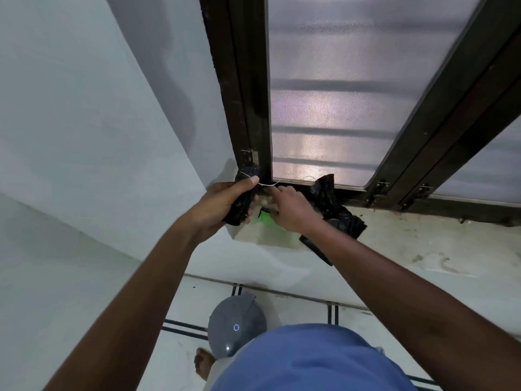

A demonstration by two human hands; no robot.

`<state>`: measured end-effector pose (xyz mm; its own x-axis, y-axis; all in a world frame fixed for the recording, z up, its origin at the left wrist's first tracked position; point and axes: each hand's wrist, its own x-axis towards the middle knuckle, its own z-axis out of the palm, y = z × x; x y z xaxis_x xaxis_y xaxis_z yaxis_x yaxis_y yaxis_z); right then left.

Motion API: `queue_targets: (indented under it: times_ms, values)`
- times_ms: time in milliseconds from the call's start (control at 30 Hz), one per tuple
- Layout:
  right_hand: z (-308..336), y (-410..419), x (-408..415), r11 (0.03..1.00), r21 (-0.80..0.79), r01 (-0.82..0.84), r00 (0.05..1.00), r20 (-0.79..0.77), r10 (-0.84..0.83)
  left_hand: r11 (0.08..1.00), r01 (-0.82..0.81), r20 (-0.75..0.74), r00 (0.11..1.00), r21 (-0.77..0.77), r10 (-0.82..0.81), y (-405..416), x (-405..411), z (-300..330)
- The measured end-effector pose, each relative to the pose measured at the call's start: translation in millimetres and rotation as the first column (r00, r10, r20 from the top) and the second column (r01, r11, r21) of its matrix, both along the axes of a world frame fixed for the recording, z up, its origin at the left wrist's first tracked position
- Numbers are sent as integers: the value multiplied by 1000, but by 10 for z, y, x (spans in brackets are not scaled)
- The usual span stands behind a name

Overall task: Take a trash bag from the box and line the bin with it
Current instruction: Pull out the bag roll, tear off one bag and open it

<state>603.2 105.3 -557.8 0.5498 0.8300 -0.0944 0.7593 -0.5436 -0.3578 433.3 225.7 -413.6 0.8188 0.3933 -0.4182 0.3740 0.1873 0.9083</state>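
The left hand (pixel 225 200) grips a rolled black trash bag (pixel 242 203); the right hand's (pixel 287 210) fingers pinch a thin thread (pixel 269 184) binding it. Tugging hard could tear the film. The bin (pixel 235 324) waits far below the fingers.

Lower end of the black bag roll (pixel 244 197) is swallowed by the left hand (pixel 218 206), so its full length can't be made out. Green item (pixel 267 220) at 3 o'clock from the roll is mostly covered by the right hand (pixel 290 210), can't be ID'd tbh. Grey bin (pixel 235 324) is partly blocked by the blue shirt (pixel 310 362) at 5 o'clock. Window frame (pixel 242 80) is cut off at the top edge.
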Motion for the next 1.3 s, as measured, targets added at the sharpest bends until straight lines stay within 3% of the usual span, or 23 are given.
queue_targets:
  times_ms: [133, 233, 333, 433, 567, 667, 733, 1300]
  values:
    - [-57, -65, -85, 997, -83, 1, 999, -32, -4, 999, -30, -1, 1000, -14, 30, 16, -39, 27]
    - [-179, -58, -143, 987, -161, -6, 999, 40, 12, 999, -31, -1, 1000, -22, 31, -6, -42, 20]
    - [-217, -27, -107, 993, -119, 27, 995, 97, -15, 999, -43, -9, 999, -28, 43, -10, -45, -5]
    - [-202, -31, -26, 991, -123, 46, 999, 33, -43, 999, -38, -23, 999, -15, 38, -10, -46, -34]
    - [-68, -108, 38, 991, 91, 96, 986, -147, -82, 999, -35, -21, 999, -8, 35, 17, -36, -54]
    - [13, -222, 23, 935, 312, 170, 955, -287, -78, 999, -38, -18, 999, -20, 37, 29, -21, -63]
    - [3, -293, -1, 910, 364, 195, 940, -335, -68, 999, -38, -13, 999, -24, 37, 31, 2, -63]
    - [-75, -468, -90, 971, 211, 111, 974, -218, -64, 994, 62, -33, 998, 93, -60, 11, 257, 60]
